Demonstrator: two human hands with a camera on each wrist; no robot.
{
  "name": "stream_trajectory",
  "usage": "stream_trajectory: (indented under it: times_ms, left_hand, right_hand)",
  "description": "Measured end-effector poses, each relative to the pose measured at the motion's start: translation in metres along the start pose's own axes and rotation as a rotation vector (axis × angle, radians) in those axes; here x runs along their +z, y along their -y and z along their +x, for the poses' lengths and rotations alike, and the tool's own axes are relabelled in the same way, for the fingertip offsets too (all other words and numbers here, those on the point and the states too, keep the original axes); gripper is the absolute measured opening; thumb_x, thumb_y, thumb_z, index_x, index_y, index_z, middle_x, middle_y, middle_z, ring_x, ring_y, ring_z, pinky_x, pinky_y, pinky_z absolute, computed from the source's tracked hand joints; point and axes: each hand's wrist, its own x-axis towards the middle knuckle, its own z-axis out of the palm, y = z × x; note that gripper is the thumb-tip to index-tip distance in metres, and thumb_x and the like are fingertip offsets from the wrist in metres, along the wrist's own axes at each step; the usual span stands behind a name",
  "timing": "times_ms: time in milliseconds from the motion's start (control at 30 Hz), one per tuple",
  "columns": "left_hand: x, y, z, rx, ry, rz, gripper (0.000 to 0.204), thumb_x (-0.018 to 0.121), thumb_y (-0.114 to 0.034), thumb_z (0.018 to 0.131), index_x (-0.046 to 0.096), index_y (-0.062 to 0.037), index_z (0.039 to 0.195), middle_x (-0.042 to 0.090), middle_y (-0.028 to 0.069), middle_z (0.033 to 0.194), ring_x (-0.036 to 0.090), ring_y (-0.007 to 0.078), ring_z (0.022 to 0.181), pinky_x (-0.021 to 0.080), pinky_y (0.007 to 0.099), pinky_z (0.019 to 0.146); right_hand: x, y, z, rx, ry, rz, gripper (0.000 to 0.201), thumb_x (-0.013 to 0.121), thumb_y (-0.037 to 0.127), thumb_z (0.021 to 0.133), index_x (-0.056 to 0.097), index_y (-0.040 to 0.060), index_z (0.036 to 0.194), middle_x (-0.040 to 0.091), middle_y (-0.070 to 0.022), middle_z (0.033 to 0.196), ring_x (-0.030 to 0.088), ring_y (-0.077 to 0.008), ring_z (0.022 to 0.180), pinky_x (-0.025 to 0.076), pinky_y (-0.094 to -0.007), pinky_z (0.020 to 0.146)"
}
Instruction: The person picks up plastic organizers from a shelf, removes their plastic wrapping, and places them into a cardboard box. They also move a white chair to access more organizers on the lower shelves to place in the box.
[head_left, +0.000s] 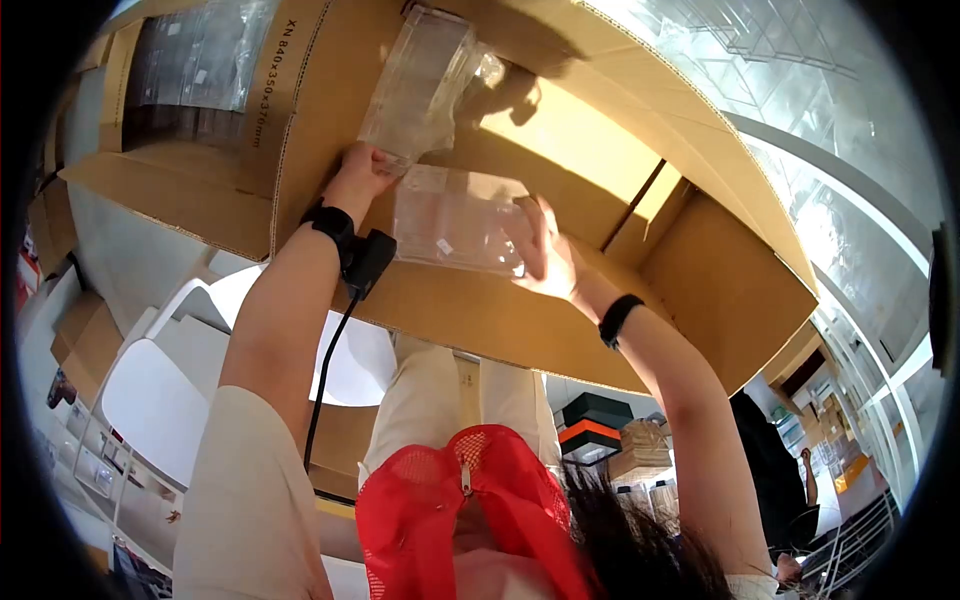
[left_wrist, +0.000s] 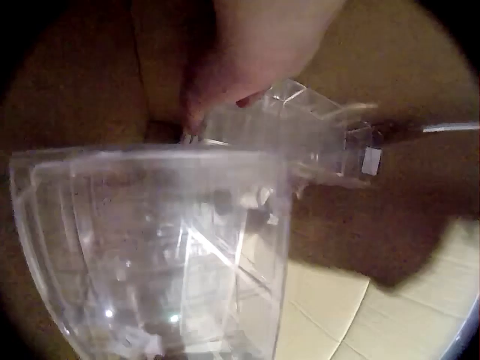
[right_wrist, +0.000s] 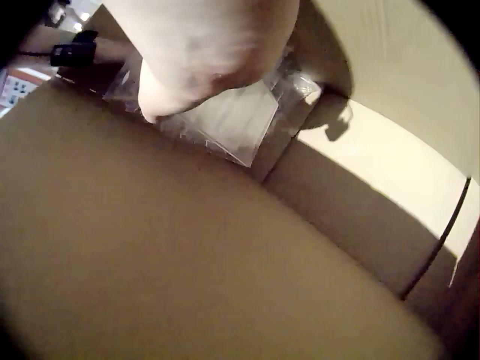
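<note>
Inside a large cardboard carton (head_left: 640, 255) I have a clear plastic box (head_left: 450, 215) with a small white label. My right hand (head_left: 545, 250) grips its right end, thumb at the near corner and fingers bent over the far side. At the opposite end, my left hand (head_left: 368, 172) pinches the box by its upper left corner; the fingertips are partly hidden. Another clear plastic container (head_left: 415, 85) lies just beyond the left hand, against the carton's left part. It fills the foreground of the left wrist view as a large transparent shell (left_wrist: 150, 247).
A second carton (head_left: 190, 175) stands on the left, with wrapped clear plastic pieces (head_left: 205, 55) inside. White chairs (head_left: 155, 400) are below it. White metal racking (head_left: 860, 200) runs along the right. A dark-clothed person (head_left: 770, 470) is at the lower right.
</note>
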Motion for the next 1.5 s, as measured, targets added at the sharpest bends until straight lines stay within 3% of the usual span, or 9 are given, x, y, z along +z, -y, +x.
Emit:
stream_trajectory:
  times_ms: [233, 433, 600, 767, 900, 1167, 1300, 1433, 1500]
  left_hand:
    - [-0.001, -0.006, -0.001, -0.009, 0.091, 0.076, 0.017, 0.043, -0.006, 0.078, 0.041, 0.0033, 0.093, 0.042, 0.0206, 0.114, 0.039, 0.0363, 0.11, 0.033, 0.0498, 0.098]
    - [-0.01, -0.004, 0.009, -0.024, 0.142, 0.204, 0.029, 0.047, -0.011, 0.082, 0.04, 0.0031, 0.106, 0.037, 0.0214, 0.124, 0.038, 0.0358, 0.115, 0.024, 0.0485, 0.104]
    - [0.022, -0.006, -0.092, 0.073, 0.215, 0.448, 0.041, 0.051, -0.015, 0.081, 0.04, -0.0031, 0.118, 0.038, 0.0162, 0.13, 0.036, 0.0295, 0.122, 0.026, 0.043, 0.103]
    - [0.014, -0.018, -0.149, 0.853, 0.648, 1.117, 0.043, 0.05, -0.009, 0.082, 0.044, -0.0068, 0.124, 0.05, 0.0128, 0.122, 0.044, 0.0262, 0.117, 0.036, 0.0359, 0.094]
    - [-0.008, -0.058, -0.216, 1.991, 0.188, 1.827, 0.051, 0.058, -0.007, 0.074, 0.048, -0.0116, 0.124, 0.039, 0.0095, 0.134, 0.034, 0.0337, 0.124, 0.032, 0.046, 0.099]
    - [-0.035, -0.075, -0.191, 1.633, 0.338, 2.115, 0.058, 0.066, -0.009, 0.067, 0.05, -0.0101, 0.123, 0.021, 0.0095, 0.145, 0.006, 0.0431, 0.133, 0.02, 0.0531, 0.106]
    - [-0.031, -0.076, -0.185, 1.747, 0.366, 2.028, 0.054, 0.066, -0.007, 0.061, 0.057, -0.0083, 0.114, 0.033, 0.0051, 0.139, 0.012, 0.0443, 0.131, 0.027, 0.0486, 0.105]
    - [-0.029, -0.072, -0.185, 1.732, 0.341, 1.994, 0.051, 0.065, -0.004, 0.06, 0.06, -0.0078, 0.11, 0.036, 0.0047, 0.137, 0.012, 0.0444, 0.131, 0.026, 0.0484, 0.105]
    - [-0.028, -0.072, -0.186, 1.742, 0.348, 1.982, 0.05, 0.065, -0.004, 0.06, 0.06, -0.0077, 0.11, 0.036, 0.0038, 0.138, 0.012, 0.0445, 0.131, 0.026, 0.0483, 0.105]
  right_hand:
    - [0.031, -0.027, 0.023, -0.258, -0.077, -0.464, 0.081, 0.066, 0.013, 0.058, 0.035, 0.0055, 0.132, 0.028, -0.0284, 0.128, 0.025, -0.0468, 0.118, 0.044, -0.0447, 0.092]
    - [0.01, 0.0, 0.035, 0.202, 0.068, -0.21, 0.08, 0.072, 0.016, 0.063, 0.034, 0.0024, 0.132, 0.022, -0.0288, 0.132, 0.024, -0.0478, 0.122, 0.04, -0.0431, 0.096]
    - [0.019, -0.048, 0.049, 0.77, -0.263, -0.17, 0.088, 0.073, 0.03, 0.064, 0.028, 0.0041, 0.135, 0.022, -0.0262, 0.136, 0.036, -0.0426, 0.118, 0.043, -0.043, 0.091]
    - [0.017, -0.092, 0.075, 1.363, -0.468, 0.837, 0.076, 0.068, 0.034, 0.073, 0.031, 0.0047, 0.132, 0.027, -0.02, 0.136, 0.044, -0.0366, 0.111, 0.043, -0.0439, 0.088]
    - [0.037, -0.124, 0.103, 0.948, -0.418, 1.359, 0.068, 0.06, 0.025, 0.082, 0.023, 0.0059, 0.136, 0.025, -0.0178, 0.138, 0.043, -0.0356, 0.112, 0.045, -0.0425, 0.086]
    - [0.09, -0.191, 0.155, 0.92, -0.623, 1.403, 0.063, 0.054, 0.0, 0.084, 0.022, 0.0056, 0.137, 0.04, -0.0166, 0.126, 0.05, -0.0303, 0.106, 0.048, -0.036, 0.091]
    - [0.107, -0.209, 0.177, 0.956, -0.625, 1.062, 0.05, 0.056, 0.0, 0.083, 0.037, 0.0031, 0.129, 0.054, -0.0165, 0.108, 0.06, -0.0251, 0.087, 0.056, -0.0307, 0.066]
    - [0.118, -0.264, 0.202, 1.206, -0.241, 0.506, 0.044, 0.055, 0.003, 0.084, 0.041, 0.0031, 0.127, 0.057, -0.0198, 0.101, 0.061, -0.0211, 0.085, 0.053, -0.0333, 0.063]
    - [0.119, -0.254, 0.2, 1.039, -0.115, 0.423, 0.054, 0.056, 0.009, 0.084, 0.031, 0.0013, 0.132, 0.047, -0.0214, 0.115, 0.052, -0.0258, 0.1, 0.045, -0.0357, 0.079]
